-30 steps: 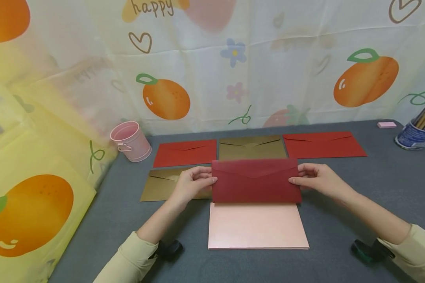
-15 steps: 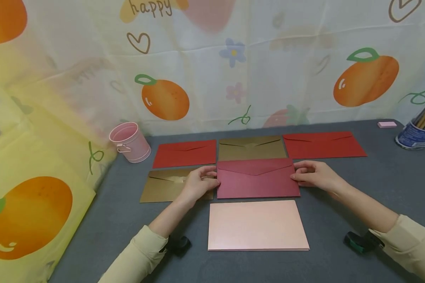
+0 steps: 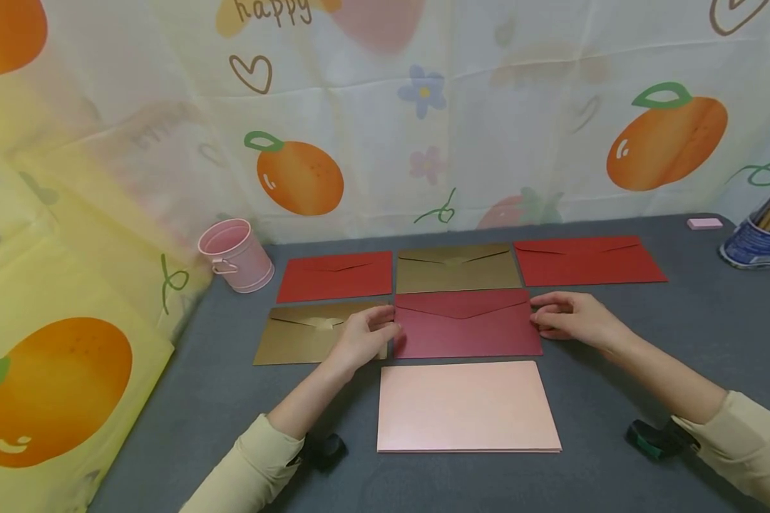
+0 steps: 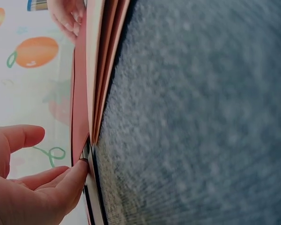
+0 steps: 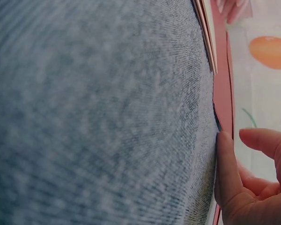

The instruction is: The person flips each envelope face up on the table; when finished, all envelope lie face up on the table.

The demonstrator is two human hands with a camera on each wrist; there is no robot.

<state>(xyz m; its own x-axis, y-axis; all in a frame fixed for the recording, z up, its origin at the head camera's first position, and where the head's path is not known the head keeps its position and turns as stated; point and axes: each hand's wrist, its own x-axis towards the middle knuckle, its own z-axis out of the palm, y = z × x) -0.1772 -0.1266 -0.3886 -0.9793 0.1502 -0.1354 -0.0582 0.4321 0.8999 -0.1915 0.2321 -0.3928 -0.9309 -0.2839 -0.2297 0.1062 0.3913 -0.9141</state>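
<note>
A dark red envelope lies flat on the grey table, flap side up, just behind a stack of pink cards. My left hand touches its left edge and partly covers a gold envelope. My right hand touches its right edge. In the left wrist view a fingertip meets the envelope's edge while the thumb stands apart. The right wrist view shows a finger lying along the edge, thumb lifted clear.
Behind in a row lie a red envelope, a gold one and another red one. A pink bucket stands back left. A pencil cup and pink eraser sit back right. Fruit-print cloth hangs behind and left.
The dark red envelope, held up over the pink stack's far edge a second ago, has come down flat on the table behind the stack. Both hands followed it forward and stay at its ends.
</note>
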